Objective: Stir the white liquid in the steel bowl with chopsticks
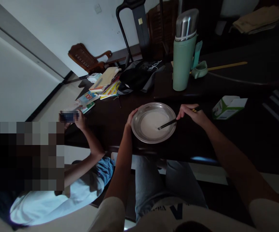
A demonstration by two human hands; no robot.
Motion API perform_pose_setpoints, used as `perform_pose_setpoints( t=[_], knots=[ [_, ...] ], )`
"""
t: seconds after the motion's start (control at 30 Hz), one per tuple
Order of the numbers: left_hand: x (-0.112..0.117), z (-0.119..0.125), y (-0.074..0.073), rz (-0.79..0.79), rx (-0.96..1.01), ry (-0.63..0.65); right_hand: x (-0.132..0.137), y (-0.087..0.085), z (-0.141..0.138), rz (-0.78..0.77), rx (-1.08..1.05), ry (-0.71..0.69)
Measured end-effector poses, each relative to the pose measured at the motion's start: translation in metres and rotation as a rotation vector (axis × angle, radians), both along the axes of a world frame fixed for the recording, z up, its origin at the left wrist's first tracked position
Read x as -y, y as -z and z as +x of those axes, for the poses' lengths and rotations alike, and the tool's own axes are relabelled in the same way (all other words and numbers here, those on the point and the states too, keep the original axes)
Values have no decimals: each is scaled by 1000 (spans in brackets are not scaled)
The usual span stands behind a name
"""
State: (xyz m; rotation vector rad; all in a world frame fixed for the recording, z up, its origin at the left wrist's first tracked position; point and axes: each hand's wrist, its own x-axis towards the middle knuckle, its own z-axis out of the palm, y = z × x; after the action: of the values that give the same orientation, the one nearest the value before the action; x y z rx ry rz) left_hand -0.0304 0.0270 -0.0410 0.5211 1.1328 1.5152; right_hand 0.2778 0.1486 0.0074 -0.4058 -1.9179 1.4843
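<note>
A shallow metal bowl [136,125] sits near the front edge of the dark table, with a milky, off-white liquid [150,124] in it. My left hand [130,118] grips the bowl's left side by the rim. In my right hand [191,113], to the right of the bowl, is a pair of dark chopsticks [168,123], fingers closed round them. They slant down over the right rim, and their tips dip into the liquid. Part of my left hand's grip is hidden behind the rim.
Behind the bowl stands a tall green thermos [183,61], beside a small green pouring cup [200,70]. An opened green-and-white carton [228,108] lies to the right. Books [105,80] and a dark bag [139,77] are at back left. A person [81,190] at left holds a phone [69,116].
</note>
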Motion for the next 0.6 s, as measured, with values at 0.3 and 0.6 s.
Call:
perform_pose_setpoints(
  t=[0.3,0.6],
  knots=[
    [-3,-3,0,-15,6,-27,-2,7,-7,177,52,118],
    [-2,-4,0,8,-19,-12,4,7,-7,60,40,-89]
  ],
)
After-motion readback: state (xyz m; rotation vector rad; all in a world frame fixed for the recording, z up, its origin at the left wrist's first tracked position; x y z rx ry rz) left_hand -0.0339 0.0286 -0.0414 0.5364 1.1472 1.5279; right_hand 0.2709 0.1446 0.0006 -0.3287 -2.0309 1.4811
